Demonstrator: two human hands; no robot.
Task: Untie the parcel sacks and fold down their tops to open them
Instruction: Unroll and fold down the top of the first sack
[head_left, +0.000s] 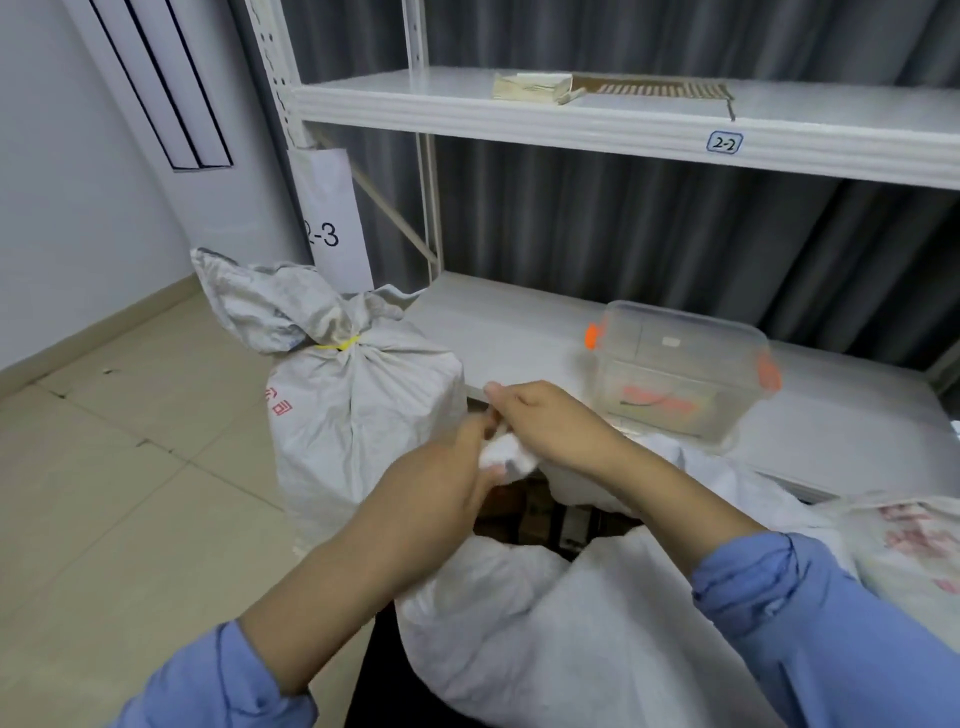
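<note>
Nearest, open white woven sack (519, 623) holds dark parcels (535, 514); left grip (441, 483) and right grip (545, 421) both pinch its bunched top. Clear plastic orange-clipped box (680, 364) sits on the lower shelf (519, 332).

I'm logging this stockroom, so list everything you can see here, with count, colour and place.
tied sack: one, grey-white, yellow tie, on floor left.
open sack: one, white, in front of the person.
printed sack: one, white with red print, far right.
clear box: one, orange clips, lower shelf.
shelving: one, white, behind.
paper bundle: one, pale, upper shelf.
hands: two; left hand and right hand grip the open sack's bunched top.
</note>
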